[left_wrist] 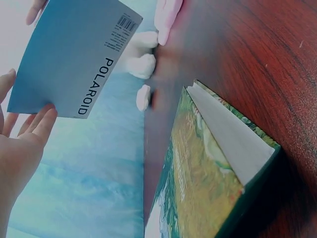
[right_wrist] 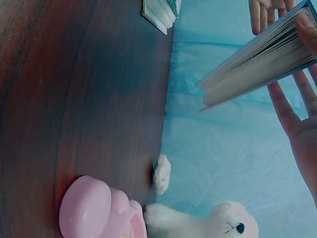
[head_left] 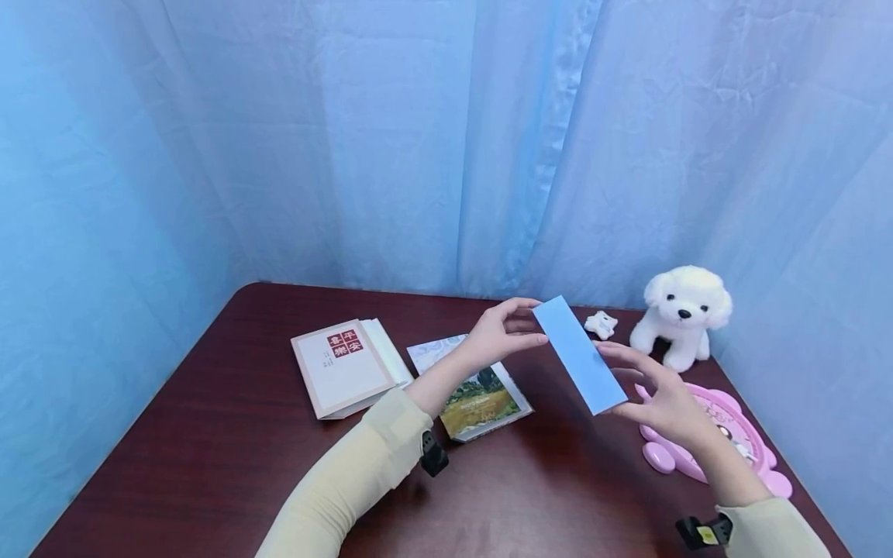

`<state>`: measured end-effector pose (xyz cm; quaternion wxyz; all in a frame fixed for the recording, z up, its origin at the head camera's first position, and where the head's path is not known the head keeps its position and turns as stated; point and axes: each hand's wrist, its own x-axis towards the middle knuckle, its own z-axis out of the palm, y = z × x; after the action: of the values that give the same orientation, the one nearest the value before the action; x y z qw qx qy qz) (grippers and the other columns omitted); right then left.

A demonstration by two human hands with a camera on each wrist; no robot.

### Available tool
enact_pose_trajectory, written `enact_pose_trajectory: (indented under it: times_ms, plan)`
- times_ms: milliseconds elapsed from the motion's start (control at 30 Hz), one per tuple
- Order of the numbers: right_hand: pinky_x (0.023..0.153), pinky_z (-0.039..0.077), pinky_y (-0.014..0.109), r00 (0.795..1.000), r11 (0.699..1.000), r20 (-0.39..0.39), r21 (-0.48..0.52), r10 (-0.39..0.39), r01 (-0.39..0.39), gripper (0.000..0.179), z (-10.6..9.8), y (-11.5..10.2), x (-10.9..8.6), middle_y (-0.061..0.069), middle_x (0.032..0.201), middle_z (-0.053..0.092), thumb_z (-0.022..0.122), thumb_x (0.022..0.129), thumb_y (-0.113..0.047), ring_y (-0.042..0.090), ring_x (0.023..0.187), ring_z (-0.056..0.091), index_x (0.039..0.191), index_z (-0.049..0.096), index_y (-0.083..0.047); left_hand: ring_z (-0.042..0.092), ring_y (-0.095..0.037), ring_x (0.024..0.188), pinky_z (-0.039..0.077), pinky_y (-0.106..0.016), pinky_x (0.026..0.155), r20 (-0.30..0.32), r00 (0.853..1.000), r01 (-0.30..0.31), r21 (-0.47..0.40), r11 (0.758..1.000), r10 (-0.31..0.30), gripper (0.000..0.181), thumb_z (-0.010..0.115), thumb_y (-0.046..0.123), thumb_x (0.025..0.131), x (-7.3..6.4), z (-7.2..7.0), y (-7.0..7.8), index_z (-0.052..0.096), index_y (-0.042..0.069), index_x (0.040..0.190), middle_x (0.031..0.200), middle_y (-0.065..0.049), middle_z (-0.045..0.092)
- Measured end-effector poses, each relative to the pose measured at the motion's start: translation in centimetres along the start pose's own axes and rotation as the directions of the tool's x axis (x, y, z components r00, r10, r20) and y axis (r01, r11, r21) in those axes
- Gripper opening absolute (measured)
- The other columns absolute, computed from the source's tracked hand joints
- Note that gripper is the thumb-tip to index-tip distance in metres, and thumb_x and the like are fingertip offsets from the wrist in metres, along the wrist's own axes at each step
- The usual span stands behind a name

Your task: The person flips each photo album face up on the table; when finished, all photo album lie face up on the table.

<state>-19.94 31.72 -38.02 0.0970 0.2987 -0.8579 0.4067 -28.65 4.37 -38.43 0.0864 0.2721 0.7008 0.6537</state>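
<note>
A light-blue photo album point(head_left: 579, 355), its spine facing up toward the head camera, is held tilted above the table. My left hand point(head_left: 497, 335) grips its far left end between thumb and fingers. At the near right end, my right hand point(head_left: 663, 399) grips it, the thumb over the page edges in the right wrist view. Those page edges of the album point(right_wrist: 257, 72) are slightly fanned. On its cover point(left_wrist: 64, 54), the left wrist view shows the word POLAROID and a barcode. Below my left forearm lies a painted-cover album point(head_left: 481, 403), partly hidden by the arm.
A white book with red characters point(head_left: 345, 372) lies at the left of the dark wooden table point(head_left: 209, 434). A white plush dog point(head_left: 684, 318), a small white figure point(head_left: 601, 325) and a pink clock point(head_left: 732, 426) stand or lie at the right. Blue curtains point(head_left: 391, 155) surround the table.
</note>
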Motion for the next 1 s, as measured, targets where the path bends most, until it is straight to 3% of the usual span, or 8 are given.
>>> enact_pose_trajectory:
  times_ms: [133, 233, 400, 467, 700, 1000]
  plan:
    - [0.094, 0.041, 0.014, 0.999, 0.999, 0.006, -0.001, -0.044, 0.044, 0.084, 0.4, -0.3, 0.1, 0.013, 0.138, 0.049, 0.083, 0.06, 0.01, 0.004, 0.117, 0.053, 0.135, 0.048, -0.001, 0.06, -0.012, 0.11, 0.051, -0.024, 0.087, 0.003, 1.0, -0.021, -0.012, 1.0, 0.021, 0.055, 0.074, 0.019, 0.082, -0.1, 0.3, 0.2, 0.051, 0.023, 0.132, 0.13, -0.001, 0.052]
    - [0.094, 0.038, 0.01, 0.992, 0.992, 0.003, -0.041, -0.123, 0.123, 0.081, 0.6, -1.3, 0.4, 0.017, 0.135, 0.051, 0.083, 0.057, 0.012, 0.003, 0.122, 0.048, 0.131, 0.051, 0.001, 0.062, -0.013, 0.106, 0.053, -0.025, 0.083, 0.0, 1.0, -0.026, -0.029, 0.999, 0.026, 0.055, 0.075, 0.016, 0.082, -0.2, 0.5, 0.2, 0.05, 0.022, 0.131, 0.128, -0.003, 0.052]
    - [0.095, 0.039, 0.01, 0.959, 0.955, 0.014, -0.078, -0.285, 0.285, 0.076, 1.0, -1.5, 0.8, 0.025, 0.129, 0.053, 0.082, 0.052, 0.018, 0.012, 0.128, 0.044, 0.123, 0.057, 0.007, 0.063, -0.019, 0.106, 0.055, -0.028, 0.079, -0.03, 0.999, -0.02, -0.036, 0.999, 0.019, 0.05, 0.074, 0.013, 0.082, -0.3, 0.7, 0.0, 0.05, 0.017, 0.125, 0.125, -0.006, 0.052]
    - [0.096, 0.038, 0.011, 0.951, 0.948, 0.023, -0.083, -0.308, 0.309, 0.077, 1.1, -0.8, 0.8, 0.024, 0.13, 0.053, 0.082, 0.052, 0.017, 0.015, 0.131, 0.043, 0.123, 0.057, 0.007, 0.063, -0.02, 0.105, 0.055, -0.028, 0.078, -0.046, 0.999, -0.018, -0.04, 0.999, 0.017, 0.046, 0.074, 0.013, 0.082, -0.3, 0.7, -0.1, 0.05, 0.016, 0.121, 0.123, -0.006, 0.051]
    - [0.097, 0.036, 0.009, 0.961, 0.951, 0.018, -0.145, -0.275, 0.275, 0.083, 1.5, 0.8, 0.6, 0.014, 0.134, 0.051, 0.087, 0.053, 0.008, 0.01, 0.128, 0.042, 0.129, 0.055, -0.001, 0.063, -0.019, 0.102, 0.055, -0.029, 0.078, -0.098, 0.995, -0.029, -0.065, 0.997, 0.023, 0.039, 0.074, 0.012, 0.082, -0.2, 0.8, -0.5, 0.049, 0.013, 0.112, 0.119, -0.003, 0.051]
    - [0.092, 0.038, 0.01, 0.976, 0.949, 0.058, -0.229, -0.211, 0.219, 0.076, 1.7, 0.7, 0.5, 0.013, 0.143, 0.04, 0.09, 0.057, -0.007, 0.018, 0.131, 0.034, 0.126, 0.059, -0.014, 0.064, -0.019, 0.102, 0.054, -0.028, 0.077, -0.088, 0.995, -0.057, -0.046, 0.997, 0.053, 0.035, 0.073, 0.014, 0.083, -0.3, 0.9, -0.3, 0.048, 0.009, 0.107, 0.123, -0.004, 0.054]
